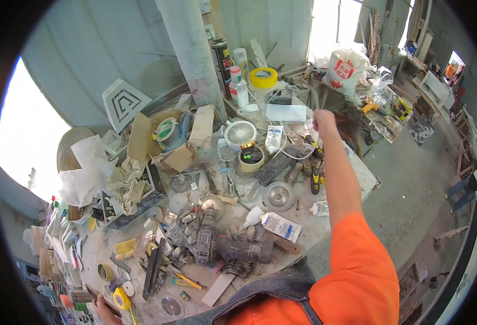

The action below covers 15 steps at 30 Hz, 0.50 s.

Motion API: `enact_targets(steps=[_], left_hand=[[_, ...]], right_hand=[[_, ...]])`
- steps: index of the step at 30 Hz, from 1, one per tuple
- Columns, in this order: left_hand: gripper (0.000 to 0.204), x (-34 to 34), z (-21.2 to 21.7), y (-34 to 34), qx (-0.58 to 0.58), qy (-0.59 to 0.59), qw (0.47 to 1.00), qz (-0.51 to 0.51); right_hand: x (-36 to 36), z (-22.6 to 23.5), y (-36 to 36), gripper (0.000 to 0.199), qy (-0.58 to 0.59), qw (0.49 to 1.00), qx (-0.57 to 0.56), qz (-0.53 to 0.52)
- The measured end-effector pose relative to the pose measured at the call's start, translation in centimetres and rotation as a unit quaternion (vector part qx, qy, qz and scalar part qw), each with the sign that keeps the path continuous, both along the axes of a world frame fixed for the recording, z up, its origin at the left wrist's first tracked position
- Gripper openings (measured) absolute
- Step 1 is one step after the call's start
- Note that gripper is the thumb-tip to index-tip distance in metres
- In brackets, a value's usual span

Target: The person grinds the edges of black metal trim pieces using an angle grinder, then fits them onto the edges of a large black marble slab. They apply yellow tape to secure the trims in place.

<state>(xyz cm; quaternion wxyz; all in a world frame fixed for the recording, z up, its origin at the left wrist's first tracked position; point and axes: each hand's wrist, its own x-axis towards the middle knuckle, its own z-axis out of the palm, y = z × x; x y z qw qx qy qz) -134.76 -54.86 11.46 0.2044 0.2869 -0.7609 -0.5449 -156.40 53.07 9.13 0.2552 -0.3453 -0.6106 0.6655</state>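
A: At the far edge of the cluttered workbench [352,173], the right hand [321,120] reaches with the arm fully extended, fingers closed on a clear plastic bag [303,122] beside the white rectangular box [285,112].

B: And the left hand [104,310]?

A: Low at the near corner, resting by the yellow tape measure [121,299], seemingly as a brace during the long reach; whether it grips anything cannot be told.

Pale walls [87,49], grey pillar [187,49], concrete floor [411,179] (dusty), bright windows [333,21]
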Motion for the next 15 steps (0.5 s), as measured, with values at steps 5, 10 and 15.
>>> enact_targets(steps=[5,10,15], left_hand=[[0.07,4.0,6.4,5.9,0.197,0.163,0.967,-0.003],[0.075,4.2,11.9,16.2,0.244,0.269,0.928,-0.076],[0.074,0.9,11.4,23.2,0.303,0.275,0.897,-0.166]], right_hand=[[5.2,10.1,-7.3,0.017,0.302,0.947,-0.058,0.09],[11.7,18.7,-9.1,0.036,0.369,0.925,-0.078,0.05],[20.6,25.4,-0.9,0.023,0.554,0.831,-0.039,-0.029]])
